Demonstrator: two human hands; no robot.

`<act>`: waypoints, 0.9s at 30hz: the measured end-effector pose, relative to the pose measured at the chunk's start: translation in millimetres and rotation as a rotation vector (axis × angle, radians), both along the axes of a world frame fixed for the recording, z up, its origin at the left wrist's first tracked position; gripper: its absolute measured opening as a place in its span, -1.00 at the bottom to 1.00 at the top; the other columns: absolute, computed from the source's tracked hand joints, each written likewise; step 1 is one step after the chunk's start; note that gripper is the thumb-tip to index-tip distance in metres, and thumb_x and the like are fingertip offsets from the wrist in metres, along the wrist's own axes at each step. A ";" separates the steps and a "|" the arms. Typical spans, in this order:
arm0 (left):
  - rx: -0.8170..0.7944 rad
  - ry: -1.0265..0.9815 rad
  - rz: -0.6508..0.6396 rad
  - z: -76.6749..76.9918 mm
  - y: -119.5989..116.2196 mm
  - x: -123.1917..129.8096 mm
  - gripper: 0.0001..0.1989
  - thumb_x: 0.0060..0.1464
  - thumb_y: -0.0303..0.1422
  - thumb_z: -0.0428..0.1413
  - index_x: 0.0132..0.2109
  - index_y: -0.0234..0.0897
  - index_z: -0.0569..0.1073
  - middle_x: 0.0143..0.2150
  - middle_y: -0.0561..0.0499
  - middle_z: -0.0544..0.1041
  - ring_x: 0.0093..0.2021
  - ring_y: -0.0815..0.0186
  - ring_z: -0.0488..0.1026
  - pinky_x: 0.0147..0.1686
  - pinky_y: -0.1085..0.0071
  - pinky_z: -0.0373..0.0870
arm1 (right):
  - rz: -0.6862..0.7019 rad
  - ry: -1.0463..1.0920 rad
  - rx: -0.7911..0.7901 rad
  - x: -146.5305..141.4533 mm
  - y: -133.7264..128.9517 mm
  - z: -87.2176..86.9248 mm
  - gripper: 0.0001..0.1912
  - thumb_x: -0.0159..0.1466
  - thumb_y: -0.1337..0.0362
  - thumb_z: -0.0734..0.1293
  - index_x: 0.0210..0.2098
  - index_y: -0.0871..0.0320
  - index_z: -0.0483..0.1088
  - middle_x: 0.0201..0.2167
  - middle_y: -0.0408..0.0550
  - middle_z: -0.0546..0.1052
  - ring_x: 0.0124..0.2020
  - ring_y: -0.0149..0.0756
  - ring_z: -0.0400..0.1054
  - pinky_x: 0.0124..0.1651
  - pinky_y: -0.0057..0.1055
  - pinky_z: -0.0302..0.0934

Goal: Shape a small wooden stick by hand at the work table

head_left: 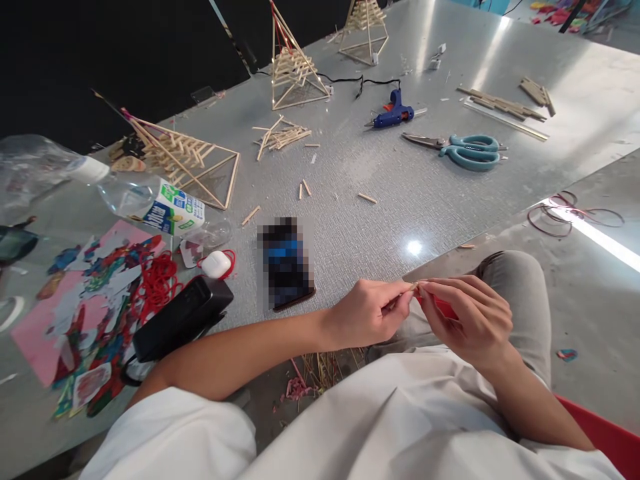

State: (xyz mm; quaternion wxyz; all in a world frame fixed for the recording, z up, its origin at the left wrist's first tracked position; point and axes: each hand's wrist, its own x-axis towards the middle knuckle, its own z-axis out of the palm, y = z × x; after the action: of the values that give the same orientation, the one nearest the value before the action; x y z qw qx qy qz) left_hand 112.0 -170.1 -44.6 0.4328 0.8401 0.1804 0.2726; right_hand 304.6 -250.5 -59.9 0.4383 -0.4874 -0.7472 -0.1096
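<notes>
My left hand (pixel 369 312) and my right hand (pixel 467 317) meet just off the metal table's (pixel 390 200) front edge, above my lap. Both pinch a thin wooden stick (pixel 415 286) between their fingertips. Something red (pixel 440 307), too covered to identify, shows under my right fingers. A phone (pixel 286 263) lies on the table just left of my left hand.
Stick pyramids stand at the back (pixel 293 67) (pixel 366 30) and one lies tipped at left (pixel 187 160). A blue glue gun (pixel 395 112), teal scissors (pixel 465 150), loose sticks (pixel 283 137), a plastic bottle (pixel 150 200), red rubber bands (pixel 157 280), a black power bank (pixel 183 320) and coloured paper (pixel 75 313) are about.
</notes>
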 end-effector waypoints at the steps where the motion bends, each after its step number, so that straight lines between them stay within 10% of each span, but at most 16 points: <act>1: 0.006 -0.001 0.002 -0.3 0.1 -0.1 -0.72 0.44 -0.44 -0.02 -0.20 -0.41 0.54 -0.48 0.14 0.33 -0.50 0.47 0.20 -0.46 0.48 0.21 | 0.001 0.002 0.000 -0.2 -0.1 0.4 -0.72 0.24 0.58 0.52 -0.10 0.25 0.50 -0.33 0.01 0.73 -0.35 -0.28 0.63 -0.23 -0.35 0.43; 11: -0.006 -0.011 -0.017 -3.2 -0.9 -0.6 -0.75 0.41 -0.42 -0.01 -0.20 -0.34 0.52 -0.52 0.16 0.30 -0.53 0.47 0.16 -0.46 0.45 0.18 | -0.074 0.011 0.029 9.3 5.4 0.8 -0.69 0.23 0.57 0.50 -0.09 0.18 0.50 -0.34 -0.04 0.73 -0.40 -0.26 0.62 -0.25 -0.35 0.43; 20: -0.555 0.019 0.057 10.5 5.1 -3.9 -0.67 0.46 -0.20 -0.09 -0.30 -0.23 0.30 -0.53 0.20 0.19 -0.55 0.45 0.07 -0.51 0.43 0.04 | -0.298 -0.117 -0.302 34.6 -12.2 6.1 -0.94 0.40 0.33 0.45 -0.24 0.09 0.57 -0.46 -0.15 0.65 -0.48 -0.33 0.50 -0.36 -0.40 0.22; 24: -0.582 -0.032 0.042 9.5 6.4 -3.7 -0.63 0.46 -0.19 -0.08 -0.36 -0.19 0.19 -0.53 0.21 0.15 -0.53 0.45 0.03 -0.49 0.41 0.03 | -0.404 -0.403 -0.597 38.8 -17.1 1.5 -0.76 0.47 0.31 0.29 -0.31 0.12 0.55 -0.54 -0.11 0.61 -0.62 -0.32 0.40 -0.52 -0.36 -0.14; 27: -0.565 -0.031 0.041 8.0 6.6 -3.8 -0.62 0.46 -0.20 -0.08 -0.38 -0.19 0.19 -0.53 0.20 0.16 -0.53 0.45 0.05 -0.48 0.42 0.05 | -0.345 -0.342 -0.498 32.5 -13.2 3.0 -0.56 0.48 0.18 0.31 -0.54 0.13 0.34 -0.71 -0.18 0.41 -0.70 -0.41 0.24 -0.55 -0.38 -0.21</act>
State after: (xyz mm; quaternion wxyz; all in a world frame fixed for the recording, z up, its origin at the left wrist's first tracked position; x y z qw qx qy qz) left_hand 108.2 -163.5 -36.6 0.6470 0.6780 0.2595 0.2331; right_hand 337.1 -263.6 -56.9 0.1496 -0.6730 -0.7203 -0.0765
